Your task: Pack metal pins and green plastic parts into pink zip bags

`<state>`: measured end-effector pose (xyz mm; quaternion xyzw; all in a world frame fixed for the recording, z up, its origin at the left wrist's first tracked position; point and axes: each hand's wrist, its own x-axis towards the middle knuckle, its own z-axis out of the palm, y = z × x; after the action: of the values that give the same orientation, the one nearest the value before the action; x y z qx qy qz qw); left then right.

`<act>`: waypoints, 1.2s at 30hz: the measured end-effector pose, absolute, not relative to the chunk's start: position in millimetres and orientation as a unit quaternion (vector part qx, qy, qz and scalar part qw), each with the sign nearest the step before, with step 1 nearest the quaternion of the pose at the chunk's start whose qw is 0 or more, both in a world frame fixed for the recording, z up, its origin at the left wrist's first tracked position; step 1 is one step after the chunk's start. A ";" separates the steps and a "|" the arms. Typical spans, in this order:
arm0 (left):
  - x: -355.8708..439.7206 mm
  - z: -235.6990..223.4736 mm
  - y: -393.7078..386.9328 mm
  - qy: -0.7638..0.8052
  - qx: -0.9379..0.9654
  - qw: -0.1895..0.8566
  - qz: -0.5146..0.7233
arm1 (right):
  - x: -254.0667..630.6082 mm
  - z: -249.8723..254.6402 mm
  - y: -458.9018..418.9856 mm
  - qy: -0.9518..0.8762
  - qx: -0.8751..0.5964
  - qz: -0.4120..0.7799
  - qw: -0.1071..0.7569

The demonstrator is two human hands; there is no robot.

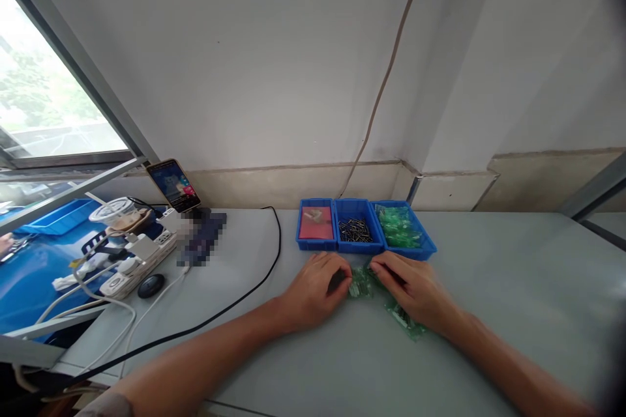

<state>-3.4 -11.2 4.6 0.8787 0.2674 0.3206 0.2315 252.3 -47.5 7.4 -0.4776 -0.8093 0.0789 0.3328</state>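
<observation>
My left hand (317, 288) is closed in a pinch at the left edge of a small green clear plastic bag (360, 283) lying on the table. From the other side, my right hand (409, 288) has its thumb and fingers pressed together at the bag's right end; the exact grip is partly hidden. Under my right wrist lies another green plastic bag (405, 322) with small dark pieces in it. Just behind my hands stand three blue bins: one with a red sheet (315, 224), one with dark metal screws (355, 230), one with green plastic bags (397, 227).
A black cable (235, 305) runs across the grey table (469, 273) on the left. Farther left are a power strip (139, 260), a round black object (151, 285), white cables and a propped phone (173, 186). A wall rises behind the bins.
</observation>
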 end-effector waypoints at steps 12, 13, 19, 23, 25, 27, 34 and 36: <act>-6.3 -5.0 -10.0 0.314 0.796 0.326 0.402 | 240.4 9.9 -53.7 -0.801 -0.490 0.193 0.286; -6.3 -5.6 -10.0 0.308 0.794 0.334 0.403 | 240.3 9.2 -53.7 -0.804 -0.486 0.190 0.286; -5.9 3.4 -5.9 0.281 0.817 0.356 0.356 | 241.0 8.1 -54.7 -0.801 -0.481 0.188 0.304; -5.1 8.7 -4.0 0.260 0.828 0.344 0.358 | 238.6 10.6 -55.2 -0.789 -0.486 0.224 0.302; -4.8 9.0 -4.4 0.253 0.832 0.336 0.362 | 237.4 11.2 -54.8 -0.783 -0.485 0.246 0.302; -4.8 8.6 -5.2 0.249 0.836 0.328 0.363 | 236.6 10.6 -54.3 -0.784 -0.481 0.250 0.304; -5.9 8.6 -5.9 0.274 0.839 0.332 0.333 | 237.4 5.3 -54.2 -0.805 -0.459 0.197 0.319; -5.8 8.7 -5.3 0.281 0.839 0.330 0.329 | 238.0 5.3 -54.2 -0.808 -0.459 0.192 0.317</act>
<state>-5.8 -5.3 8.7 0.8389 0.2815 0.3291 0.3296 238.0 -54.2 5.3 -0.4586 -0.8077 0.1917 0.3171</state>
